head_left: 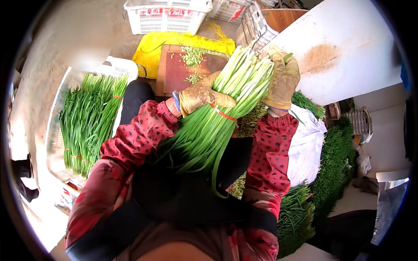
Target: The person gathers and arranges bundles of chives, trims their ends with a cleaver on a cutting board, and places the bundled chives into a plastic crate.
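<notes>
A thick bundle of garlic chives (204, 135) slants across my lap, with pale stem ends up and green leaves down towards me. My left hand (204, 96), in a soiled tan glove, is closed around the bundle just above its red tie (223, 113). My right hand (282, 78), gloved alike, is at the right side of the pale stem ends (248, 65), fingers curled. A short green piece of chive (288, 56) sticks out from its fingers. Their far side is hidden.
A white crate (55, 126) of tied chives stands left. Ahead, a reddish board (176, 71) with trimmings lies by a yellow sack (148, 48) and a white crate (167, 17). Right are a white panel (339, 35), a white sack (305, 148) and piled chives (335, 161).
</notes>
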`<state>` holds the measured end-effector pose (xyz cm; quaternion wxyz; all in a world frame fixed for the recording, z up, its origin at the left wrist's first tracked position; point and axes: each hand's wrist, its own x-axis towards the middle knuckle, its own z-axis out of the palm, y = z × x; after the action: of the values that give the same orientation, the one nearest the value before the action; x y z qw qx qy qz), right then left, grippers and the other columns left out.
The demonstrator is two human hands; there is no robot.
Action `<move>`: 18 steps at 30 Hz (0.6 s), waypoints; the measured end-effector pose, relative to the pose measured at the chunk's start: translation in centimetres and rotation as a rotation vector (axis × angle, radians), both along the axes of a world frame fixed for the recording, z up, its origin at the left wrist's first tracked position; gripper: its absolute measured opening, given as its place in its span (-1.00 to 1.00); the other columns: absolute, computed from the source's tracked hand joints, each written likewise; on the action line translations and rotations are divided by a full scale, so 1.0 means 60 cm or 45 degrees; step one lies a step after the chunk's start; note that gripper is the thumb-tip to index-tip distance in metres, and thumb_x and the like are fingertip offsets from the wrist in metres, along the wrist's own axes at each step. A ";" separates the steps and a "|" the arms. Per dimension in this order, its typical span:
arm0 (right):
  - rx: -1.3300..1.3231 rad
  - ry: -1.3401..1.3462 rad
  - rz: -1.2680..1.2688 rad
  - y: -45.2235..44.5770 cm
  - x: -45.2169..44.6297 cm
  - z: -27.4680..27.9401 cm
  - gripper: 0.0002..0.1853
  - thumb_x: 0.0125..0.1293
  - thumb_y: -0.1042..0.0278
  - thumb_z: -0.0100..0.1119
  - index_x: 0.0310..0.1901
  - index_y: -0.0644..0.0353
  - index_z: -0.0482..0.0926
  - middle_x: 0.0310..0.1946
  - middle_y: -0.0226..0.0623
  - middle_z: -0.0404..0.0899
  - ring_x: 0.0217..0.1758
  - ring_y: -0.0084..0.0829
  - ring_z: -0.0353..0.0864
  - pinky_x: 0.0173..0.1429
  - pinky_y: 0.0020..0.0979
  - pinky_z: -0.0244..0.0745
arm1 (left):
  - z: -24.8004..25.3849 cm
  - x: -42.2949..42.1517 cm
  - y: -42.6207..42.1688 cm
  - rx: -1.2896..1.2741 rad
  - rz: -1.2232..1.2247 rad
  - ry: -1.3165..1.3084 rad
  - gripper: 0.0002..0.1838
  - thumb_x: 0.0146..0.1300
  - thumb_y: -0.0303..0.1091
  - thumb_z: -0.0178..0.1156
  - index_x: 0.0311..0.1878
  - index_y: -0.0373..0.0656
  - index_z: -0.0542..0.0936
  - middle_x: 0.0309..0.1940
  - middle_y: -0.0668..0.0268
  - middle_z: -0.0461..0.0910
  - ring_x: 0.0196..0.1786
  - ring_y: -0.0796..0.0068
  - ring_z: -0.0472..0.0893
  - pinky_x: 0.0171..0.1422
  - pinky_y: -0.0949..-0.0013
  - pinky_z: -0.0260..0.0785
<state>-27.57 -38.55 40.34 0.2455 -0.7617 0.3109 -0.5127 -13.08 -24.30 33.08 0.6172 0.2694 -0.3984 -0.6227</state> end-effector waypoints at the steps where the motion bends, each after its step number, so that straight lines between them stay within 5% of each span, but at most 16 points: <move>1: 0.009 -0.005 -0.013 0.008 -0.006 0.003 -0.75 0.44 0.31 0.09 -0.12 0.33 0.64 -0.27 -0.38 0.64 -0.24 -0.54 0.55 -0.05 -0.50 0.45 | -0.005 -0.004 -0.006 -0.029 0.069 -0.009 -0.29 0.08 -0.46 0.41 0.34 -0.25 0.41 0.15 0.22 0.58 0.12 0.42 0.58 0.23 0.36 0.43; 4: -0.015 -0.388 -0.034 0.015 -0.027 0.020 -0.77 0.46 0.33 0.03 -0.06 0.26 0.63 -0.16 -0.23 0.70 -0.11 -0.47 0.63 0.01 -0.46 0.50 | -0.031 0.010 -0.036 -0.005 0.172 -0.036 -0.23 0.01 -0.36 0.52 0.30 -0.31 0.40 0.04 0.20 0.64 0.06 0.42 0.62 0.17 0.37 0.46; 6: 0.190 -0.317 0.029 0.033 -0.057 0.021 -0.63 0.46 0.26 0.07 0.19 0.27 0.48 0.14 -0.11 0.55 0.16 -0.38 0.54 0.19 -0.36 0.49 | -0.050 0.024 -0.050 0.022 0.319 -0.086 -0.23 0.00 -0.33 0.54 0.28 -0.32 0.41 0.03 0.19 0.65 0.05 0.43 0.63 0.16 0.38 0.46; 10: 0.775 -0.025 0.544 0.114 -0.045 -0.097 0.13 0.07 0.19 0.55 0.52 0.25 -0.06 0.47 0.00 0.10 0.49 -0.13 0.17 0.41 -0.25 0.35 | -0.018 0.042 -0.070 -0.013 0.618 -0.169 -0.27 0.08 -0.47 0.47 0.34 -0.23 0.37 0.10 0.23 0.62 0.07 0.42 0.62 0.18 0.34 0.47; 11: 0.425 0.070 0.619 0.096 -0.033 -0.173 0.14 0.05 0.20 0.56 0.53 0.21 -0.05 0.42 -0.03 0.19 0.46 -0.20 0.22 0.36 -0.28 0.38 | -0.008 0.045 -0.074 -0.019 0.649 -0.191 -0.23 0.08 -0.47 0.47 0.37 -0.22 0.34 0.11 0.23 0.61 0.07 0.42 0.62 0.17 0.35 0.47; 13: 0.810 -0.106 0.565 0.134 -0.001 -0.177 0.00 0.09 0.39 0.49 0.49 0.31 0.04 0.30 -0.19 0.30 0.29 -0.40 0.37 0.25 -0.41 0.43 | 0.018 0.046 -0.066 -0.097 0.592 -0.213 -0.18 0.08 -0.46 0.46 0.41 -0.23 0.28 0.14 0.22 0.59 0.11 0.41 0.60 0.21 0.34 0.45; 15: 0.790 -0.304 0.605 0.121 0.004 -0.182 -0.09 0.11 0.49 0.44 0.45 0.33 0.11 0.26 -0.22 0.35 0.20 -0.43 0.45 0.19 -0.42 0.49 | 0.039 0.053 -0.044 -0.234 0.352 -0.154 -0.02 0.09 -0.35 0.43 0.52 -0.24 0.09 0.28 0.17 0.46 0.28 0.35 0.48 0.38 0.29 0.31; 16: 0.872 -0.381 0.627 0.138 0.004 -0.155 -0.32 0.17 0.60 0.28 0.35 0.33 0.26 0.14 -0.26 0.50 0.12 -0.42 0.54 0.19 -0.43 0.48 | 0.033 0.063 -0.040 -0.261 0.232 -0.064 0.00 0.08 -0.30 0.41 0.53 -0.24 0.07 0.31 0.17 0.43 0.31 0.33 0.44 0.42 0.27 0.24; 18: 0.896 -0.341 0.758 0.134 0.001 -0.149 -0.25 0.17 0.53 0.36 0.38 0.35 0.22 0.16 -0.23 0.48 0.13 -0.42 0.53 0.18 -0.41 0.50 | 0.022 0.074 -0.039 -0.316 0.106 -0.026 0.01 0.06 -0.19 0.37 0.53 -0.24 0.08 0.35 0.16 0.39 0.37 0.30 0.38 0.48 0.25 0.16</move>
<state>-27.53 -30.49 31.38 0.6624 -0.6155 0.1996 -0.3775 -8.64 -26.62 34.38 0.6672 0.2134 -0.4671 -0.5396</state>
